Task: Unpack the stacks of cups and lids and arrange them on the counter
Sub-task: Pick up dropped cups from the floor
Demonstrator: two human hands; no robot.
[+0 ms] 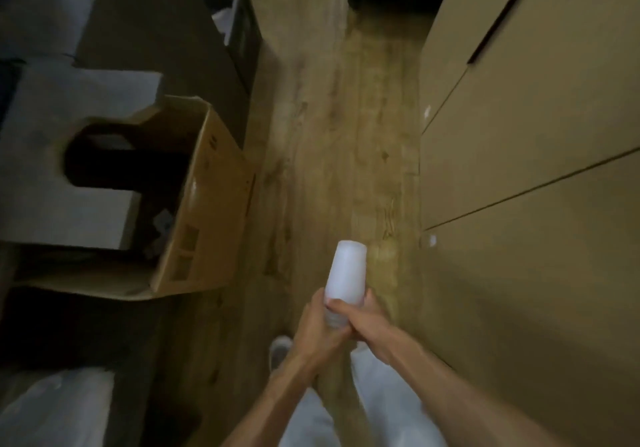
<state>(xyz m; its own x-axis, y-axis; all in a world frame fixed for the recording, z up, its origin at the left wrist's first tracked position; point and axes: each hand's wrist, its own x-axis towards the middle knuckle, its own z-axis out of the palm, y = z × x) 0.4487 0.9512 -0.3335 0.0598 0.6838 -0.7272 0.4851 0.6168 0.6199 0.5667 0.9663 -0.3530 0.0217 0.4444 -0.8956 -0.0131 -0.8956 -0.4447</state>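
Head view looks down on a stack of white cups [346,273] gripped at its lower end by both the left hand [317,325] and right hand [363,322] over the wooden floor [329,135] — an open cardboard box [194,204] lies to the left, tan cabinet drawers [536,169] close on the right.

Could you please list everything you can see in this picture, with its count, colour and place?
stack of cups: one, translucent white, centre, base pointing away, held in both hands
cardboard box: one, brown, open, on the floor at left
cabinet drawers: several fronts, tan, along the right
floor: wood-look, brown, down the middle
shoe: one visible, grey, on the floor below the hands
left hand: grip round the stack's lower end
right hand: grip on the same end
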